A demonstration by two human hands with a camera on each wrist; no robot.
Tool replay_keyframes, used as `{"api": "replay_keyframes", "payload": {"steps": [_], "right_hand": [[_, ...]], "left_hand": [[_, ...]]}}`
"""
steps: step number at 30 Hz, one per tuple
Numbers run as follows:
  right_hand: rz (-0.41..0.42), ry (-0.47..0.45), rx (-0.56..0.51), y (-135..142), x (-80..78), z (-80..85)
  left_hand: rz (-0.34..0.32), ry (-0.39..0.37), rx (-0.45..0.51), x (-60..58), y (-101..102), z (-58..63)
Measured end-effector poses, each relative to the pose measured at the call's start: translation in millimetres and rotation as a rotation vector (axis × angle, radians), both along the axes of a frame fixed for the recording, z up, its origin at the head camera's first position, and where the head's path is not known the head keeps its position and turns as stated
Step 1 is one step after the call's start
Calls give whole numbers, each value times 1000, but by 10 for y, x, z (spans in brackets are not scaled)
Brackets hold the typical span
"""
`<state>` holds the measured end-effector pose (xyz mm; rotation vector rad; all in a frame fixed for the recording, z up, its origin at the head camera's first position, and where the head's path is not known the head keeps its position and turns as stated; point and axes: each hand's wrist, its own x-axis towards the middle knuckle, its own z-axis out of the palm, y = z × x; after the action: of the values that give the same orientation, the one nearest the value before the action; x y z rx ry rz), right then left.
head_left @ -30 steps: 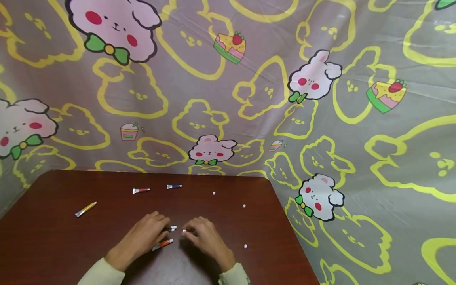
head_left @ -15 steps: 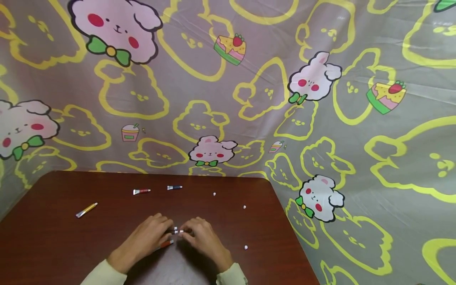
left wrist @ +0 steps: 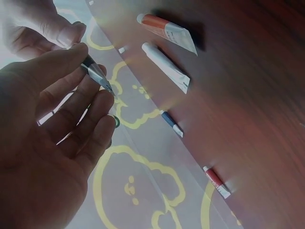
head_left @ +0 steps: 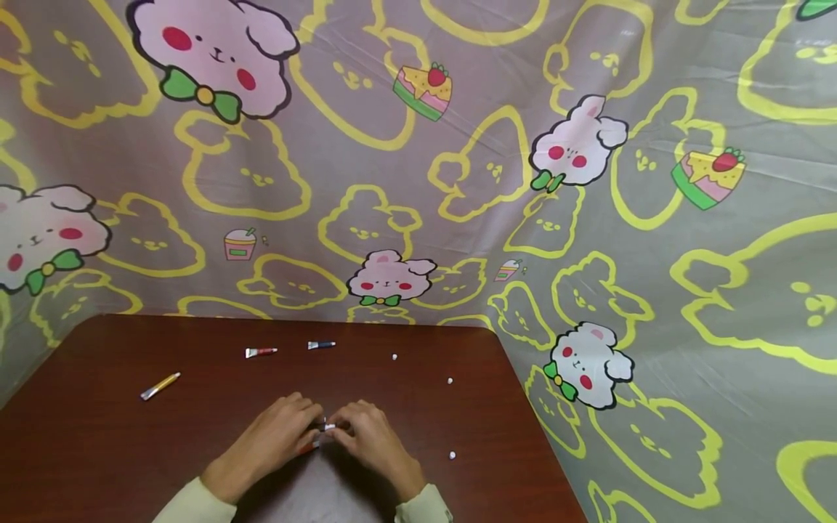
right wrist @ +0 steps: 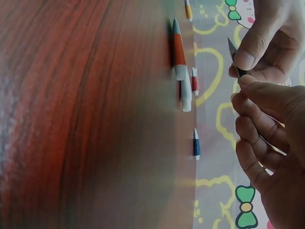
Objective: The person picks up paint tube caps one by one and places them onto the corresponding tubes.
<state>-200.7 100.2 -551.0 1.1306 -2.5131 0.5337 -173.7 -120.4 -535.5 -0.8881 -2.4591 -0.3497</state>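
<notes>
In the head view my left hand (head_left: 277, 432) and right hand (head_left: 375, 439) meet low over the front middle of the table. The left thumb and fingers pinch a small black paint tube (left wrist: 95, 73) with a flat silver end. My right thumb and fingers pinch a white cap (head_left: 330, 427) at the tube's other end; whether it is threaded on, I cannot tell. On the table beside the left hand lie an orange paint tube (left wrist: 167, 31), partly hidden in the head view, and a white paint tube (left wrist: 164, 67).
On the dark wooden table (head_left: 209, 407), a yellow tube (head_left: 160, 386) lies left, with red (head_left: 261, 352) and blue (head_left: 322, 345) tubes at the back. Three loose white caps, one a back cap (head_left: 394, 357), lie to the right. Patterned curtains border the table.
My right hand has moved slightly left with the white cap, closing the gap to the black tube. The left hand has shifted slightly right. Tubes and caps on the table lie as before.
</notes>
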Motion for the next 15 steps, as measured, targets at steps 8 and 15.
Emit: {"api": "replay_keyframes", "payload": {"steps": [8,15], "right_hand": [[21,18,-1,7,0,-27],[50,-43,-55,9,17,-42]], "left_hand": [[-7,14,-9,18,-1,19],[-21,20,-9,17,-7,20]]}}
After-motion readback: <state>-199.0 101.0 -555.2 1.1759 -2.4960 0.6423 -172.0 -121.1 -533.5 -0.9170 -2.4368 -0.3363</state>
